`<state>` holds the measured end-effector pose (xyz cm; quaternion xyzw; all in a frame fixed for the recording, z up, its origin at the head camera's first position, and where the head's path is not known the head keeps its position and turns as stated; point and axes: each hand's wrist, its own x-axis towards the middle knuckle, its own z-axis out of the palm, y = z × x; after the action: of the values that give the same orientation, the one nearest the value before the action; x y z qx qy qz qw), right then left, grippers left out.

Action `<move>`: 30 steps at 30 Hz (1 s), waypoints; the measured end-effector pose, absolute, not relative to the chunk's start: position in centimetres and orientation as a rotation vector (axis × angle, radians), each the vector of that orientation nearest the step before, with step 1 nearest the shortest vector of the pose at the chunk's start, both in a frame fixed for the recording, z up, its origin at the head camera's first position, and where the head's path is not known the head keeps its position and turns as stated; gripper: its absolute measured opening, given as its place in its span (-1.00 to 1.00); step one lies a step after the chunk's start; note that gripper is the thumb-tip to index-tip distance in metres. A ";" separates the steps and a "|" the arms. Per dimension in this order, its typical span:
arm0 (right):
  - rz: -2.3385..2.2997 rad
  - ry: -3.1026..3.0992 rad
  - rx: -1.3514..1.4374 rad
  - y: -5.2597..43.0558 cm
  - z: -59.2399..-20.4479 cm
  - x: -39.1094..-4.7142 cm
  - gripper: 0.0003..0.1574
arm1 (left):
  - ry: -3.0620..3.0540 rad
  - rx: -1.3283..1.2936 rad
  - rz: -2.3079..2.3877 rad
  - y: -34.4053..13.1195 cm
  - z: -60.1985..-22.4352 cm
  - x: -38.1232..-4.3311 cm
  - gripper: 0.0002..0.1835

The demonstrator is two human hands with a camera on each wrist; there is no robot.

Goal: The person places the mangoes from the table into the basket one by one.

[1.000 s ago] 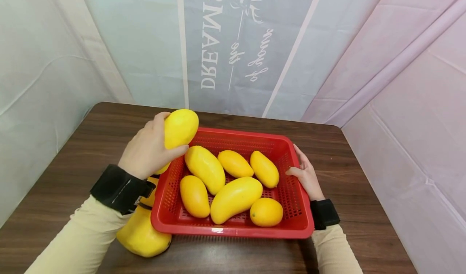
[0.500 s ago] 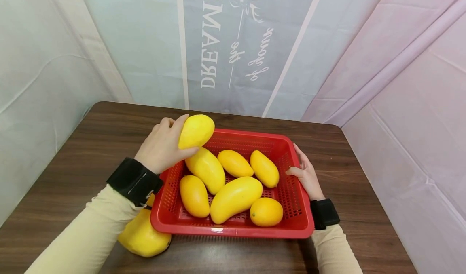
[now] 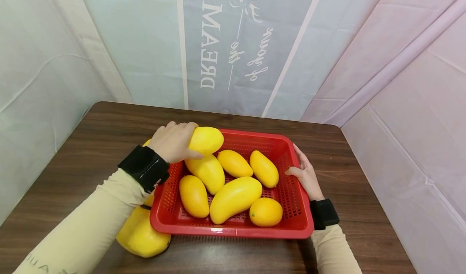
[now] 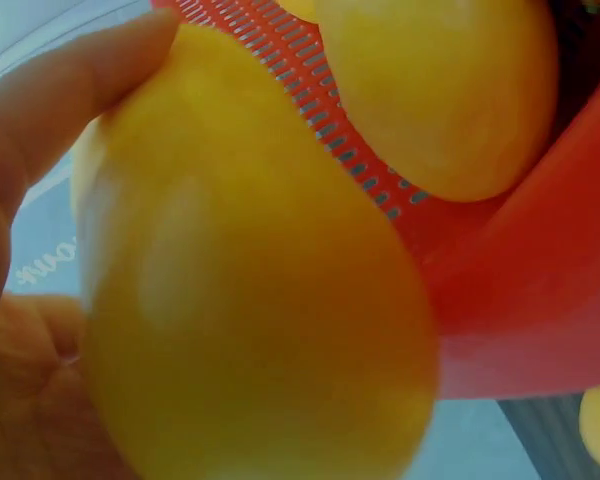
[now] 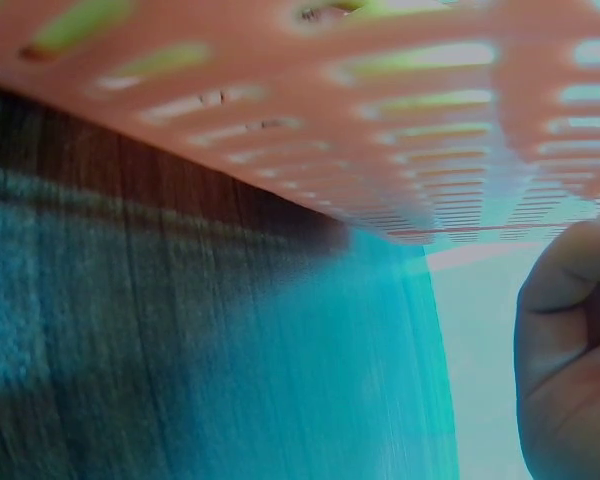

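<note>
Mango (image 3: 207, 140) in left hand (image 3: 174, 142) farther right

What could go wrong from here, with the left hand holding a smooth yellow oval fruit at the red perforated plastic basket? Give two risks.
1. The smooth yellow oval fruit in the left hand overlaps an elongated yellow fruit in the head view, so lowering it might knock that one.
2. The right hand grips the red perforated plastic basket only at its right side, so a bump on the left could swivel it.
</note>
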<state>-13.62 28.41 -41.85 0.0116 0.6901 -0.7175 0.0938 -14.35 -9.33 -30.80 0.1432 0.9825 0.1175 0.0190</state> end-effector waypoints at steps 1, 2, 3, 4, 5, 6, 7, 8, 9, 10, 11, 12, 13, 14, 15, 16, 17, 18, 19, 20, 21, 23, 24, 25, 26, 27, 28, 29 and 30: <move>-2.132 2.042 0.034 28.4 -41.8 -13.6 0.05 | 3.038 0.458 0.340 -9.2 -30.7 -14.5 -0.10; -2.136 2.036 0.033 28.4 -41.8 -13.6 0.05 | 3.028 0.469 0.322 -9.2 -30.7 -14.7 -0.09; -2.138 2.033 0.031 28.4 -41.8 -13.6 0.05 | 3.019 0.481 0.304 -9.0 -30.6 -14.8 -0.09; -2.140 2.031 0.029 28.4 -41.8 -13.6 0.05 | 3.011 0.489 0.285 -8.9 -30.6 -15.0 -0.09; -2.140 2.031 0.030 28.4 -41.9 -13.6 0.05 | 3.006 0.497 0.266 -8.8 -30.6 -15.2 -0.09; -2.139 2.034 0.029 28.4 -41.9 -13.6 0.05 | 3.003 0.504 0.246 -8.7 -30.5 -15.3 -0.09; -2.139 2.036 0.028 28.4 -41.9 -13.6 0.05 | 3.002 0.508 0.231 -8.5 -30.5 -15.5 -0.09; -2.139 2.037 0.028 28.4 -41.9 -13.6 0.05 | 3.002 0.513 0.215 -8.3 -30.5 -15.7 -0.10; -2.137 2.039 0.029 28.4 -41.9 -13.6 0.05 | 3.000 0.516 0.203 -8.2 -30.6 -15.8 -0.11; -2.137 2.039 0.031 28.4 -41.9 -13.6 0.05 | 2.997 0.516 0.194 -8.0 -30.6 -16.0 -0.11; -2.137 2.039 0.033 28.4 -41.9 -13.6 0.05 | 2.992 0.518 0.189 -7.8 -30.6 -16.1 -0.12; -2.135 2.041 0.036 28.4 -41.9 -13.6 0.06 | 2.985 0.517 0.185 -7.6 -30.6 -16.3 -0.12; -2.135 2.040 0.038 28.4 -41.9 -13.6 0.06 | 2.978 0.514 0.184 -7.4 -30.6 -16.4 -0.12; -2.135 2.039 0.039 28.4 -41.9 -13.6 0.06 | 2.971 0.516 0.180 -7.2 -30.6 -16.5 -0.12; -2.134 2.039 0.039 28.4 -41.9 -13.6 0.06 | 2.964 0.515 0.177 -7.0 -30.6 -16.6 -0.12; -2.133 2.040 0.038 28.4 -41.9 -13.6 0.06 | 2.958 0.514 0.171 -6.8 -30.6 -16.7 -0.12; -2.132 2.040 0.038 28.4 -41.9 -13.6 0.06 | 2.953 0.515 0.162 -6.6 -30.6 -16.7 -0.11; -2.128 2.044 0.039 28.4 -41.9 -13.6 0.06 | 2.948 0.517 0.148 -6.4 -30.7 -16.8 -0.11; -2.125 2.048 0.041 28.4 -41.8 -13.6 0.06 | 2.947 0.522 0.134 -6.1 -30.7 -16.8 -0.10; -2.123 2.052 0.041 28.4 -41.8 -13.5 0.06 | 2.947 0.529 0.115 -5.9 -30.9 -16.9 -0.10; -2.121 2.055 0.042 28.4 -41.8 -13.5 0.05 | 2.946 0.531 0.099 -5.7 -30.9 -17.0 -0.09; -2.120 2.058 0.041 28.4 -41.8 -13.5 0.05 | 2.945 0.537 0.071 -5.3 -31.2 -17.0 -0.08; -2.120 2.059 0.040 28.4 -41.8 -13.4 0.05 | 2.946 0.542 0.062 -5.1 -31.2 -17.1 -0.08; -2.123 2.057 0.037 28.4 -41.8 -13.4 0.05 | 2.949 0.544 0.062 -4.9 -31.3 -17.1 -0.08; -2.124 2.056 0.035 28.4 -41.8 -13.5 0.06 | 2.949 0.545 0.064 -4.8 -31.4 -17.2 -0.08; -2.125 2.056 0.033 28.4 -41.8 -13.5 0.06 | 2.951 0.548 0.070 -4.7 -31.5 -17.2 -0.08; -2.127 2.055 0.033 28.3 -41.8 -13.5 0.06 | 2.951 0.551 0.081 -4.6 -31.5 -17.2 -0.08; -2.128 2.056 0.034 28.3 -41.8 -13.5 0.06 | 2.952 0.555 0.093 -4.5 -31.6 -17.2 -0.08; -2.129 2.054 0.034 28.3 -41.9 -13.5 0.05 | 2.952 0.560 0.106 -4.5 -31.7 -17.1 -0.08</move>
<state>-13.54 28.29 -41.86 0.0114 0.6913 -0.7167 0.0914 -17.12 -4.45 -31.65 0.1860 0.9796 0.0351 0.0677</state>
